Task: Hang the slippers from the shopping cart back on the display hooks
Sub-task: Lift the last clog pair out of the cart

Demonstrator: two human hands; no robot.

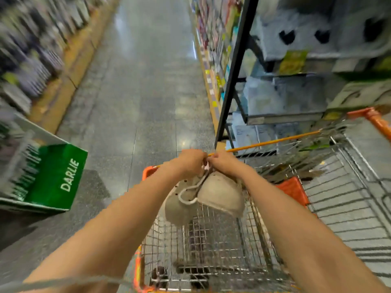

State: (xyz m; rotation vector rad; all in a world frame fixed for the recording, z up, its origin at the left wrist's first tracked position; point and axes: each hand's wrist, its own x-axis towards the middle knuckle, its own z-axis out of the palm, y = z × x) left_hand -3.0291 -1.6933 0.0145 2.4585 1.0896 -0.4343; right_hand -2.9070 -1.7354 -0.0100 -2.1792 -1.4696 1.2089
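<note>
You had the slippers, a beige pair tied together, hanging from both hands over the front half of the shopping cart. Your left hand was closed at the top of the pair, pinching what looked like a small pink tag or loop. Your right hand was closed on the same spot from the 3 o'clock side. The two hands touched, knuckles nearly together, so neither was nearer; both sat right on the hang point.

The pair dropped toward 6 o'clock from your hands. One slipper leaned to about 7 o'clock, the other to about 5, with a white cord loop between them. The long axis ran roughly down the frame, toes low, just above the cart's wire floor, clear of it as far as I could tell.

No display hooks were visible. The shelving stood at 1 to 2 o'clock from your hands, past the black upright; it carried grey packs, blurred. The aisle floor ran to 12 o'clock. A green box sat at 9 o'clock.

My judgement: the next move hinged on finding the hook, probably to the right, and keeping the loop topmost.
</note>
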